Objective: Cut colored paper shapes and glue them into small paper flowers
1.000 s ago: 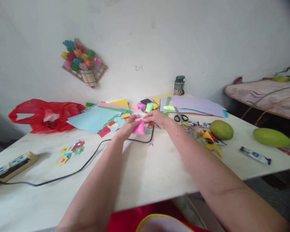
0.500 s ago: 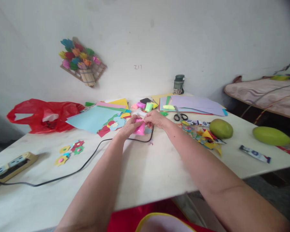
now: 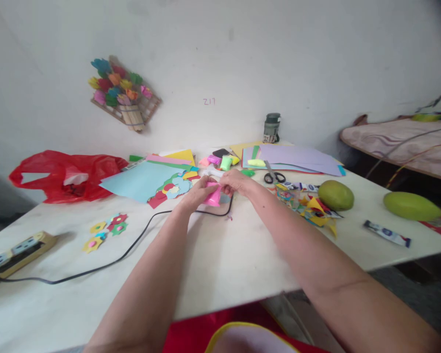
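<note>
A small, bright pink packet of modelling clay (image 3: 213, 197) is held over the middle of the table between both hands. My left hand (image 3: 198, 192) is closed on the packet's left side, thumb on top. At its upper right edge, my right hand (image 3: 237, 182) pinches it, the fingertips close to those of the left. Just behind the hands lies a white tool, perhaps a glue gun (image 3: 215, 171), partly hidden. More clay packets (image 3: 226, 163) in several colours sit beyond it. Cut paper flowers (image 3: 174, 188) lie to the left.
A black cord (image 3: 147, 226) runs from the power strip (image 3: 18, 252) towards the hands. Scissors (image 3: 274, 177), paper scraps (image 3: 314, 211), a green mango (image 3: 335, 195) and a glue tube (image 3: 387, 233) lie right. Finished paper flowers (image 3: 110, 228) and a red bag (image 3: 69, 176) are left.
Both hands stay at nearly the same place on the pink packet, with only a slight shift of the fingers. The other things have not moved.
</note>
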A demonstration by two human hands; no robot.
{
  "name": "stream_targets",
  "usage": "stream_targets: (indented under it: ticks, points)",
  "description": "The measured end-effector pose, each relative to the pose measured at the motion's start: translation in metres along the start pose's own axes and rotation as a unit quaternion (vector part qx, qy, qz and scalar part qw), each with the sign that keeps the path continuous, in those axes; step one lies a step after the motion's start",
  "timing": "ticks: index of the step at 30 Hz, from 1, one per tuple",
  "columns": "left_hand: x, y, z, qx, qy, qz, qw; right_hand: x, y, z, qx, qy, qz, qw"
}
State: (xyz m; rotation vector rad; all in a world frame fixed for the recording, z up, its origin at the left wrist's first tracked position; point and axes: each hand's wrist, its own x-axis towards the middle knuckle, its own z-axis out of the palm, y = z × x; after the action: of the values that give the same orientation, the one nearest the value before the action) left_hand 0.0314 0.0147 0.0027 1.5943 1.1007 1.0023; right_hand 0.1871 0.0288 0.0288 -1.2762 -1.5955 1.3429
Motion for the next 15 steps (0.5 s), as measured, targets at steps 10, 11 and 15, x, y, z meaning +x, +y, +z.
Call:
stream_targets:
  ticks: [10, 11, 15]
  points:
    - [-0.002, 0.002, -0.001, 0.013, 0.012, -0.02, 1.0, 0.004, 0.004, -0.005, 0.043, -0.003, -0.007, 0.999]
    - [-0.002, 0.002, -0.001, 0.014, 0.012, -0.018, 1.0, 0.004, 0.005, -0.006, 0.052, -0.008, -0.008, 0.999]
    - [0.0, 0.001, -0.001, 0.005, 0.015, -0.015, 1.0, 0.005, 0.008, -0.011, 0.094, -0.039, -0.012, 0.995]
